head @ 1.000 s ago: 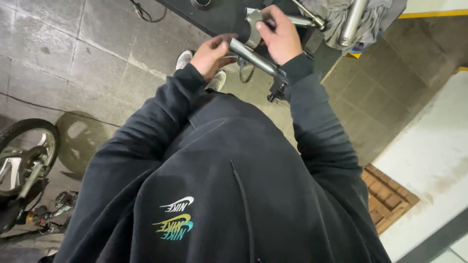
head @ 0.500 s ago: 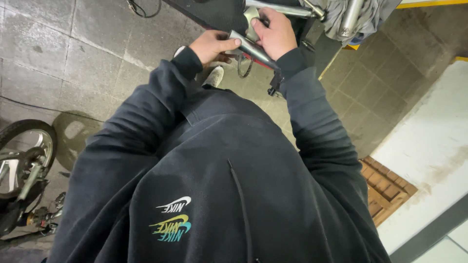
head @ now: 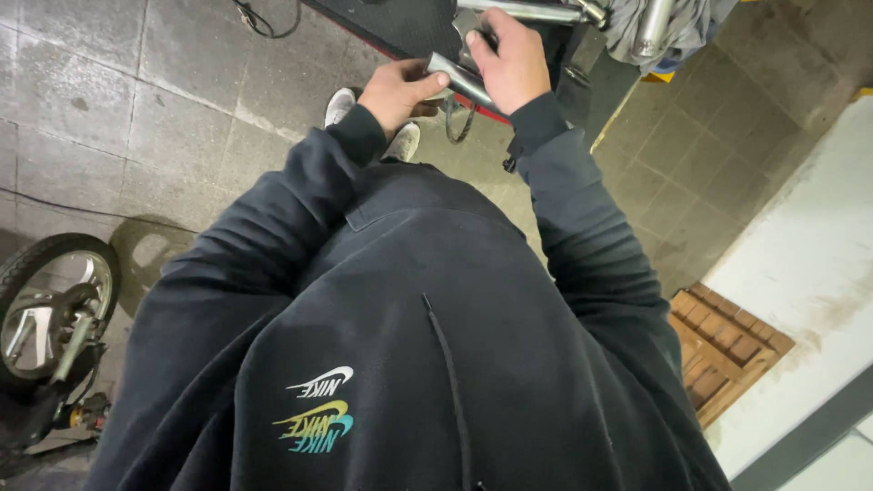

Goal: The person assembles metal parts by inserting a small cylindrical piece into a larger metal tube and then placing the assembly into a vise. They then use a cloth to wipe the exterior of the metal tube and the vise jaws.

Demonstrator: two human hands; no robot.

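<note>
Silver metal tube (head: pixel 457 76) lies slanting across both hands at the far workbench edge (head: pixel 400 27), its long axis running near-right to far-left. Right hand (head: pixel 506 62) wraps it; left hand (head: pixel 397 92) pinches its far-left end.

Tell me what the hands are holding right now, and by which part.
Both hold one silver metal tube: the left hand at its lower end, the right hand wrapped around its upper stretch.
</note>
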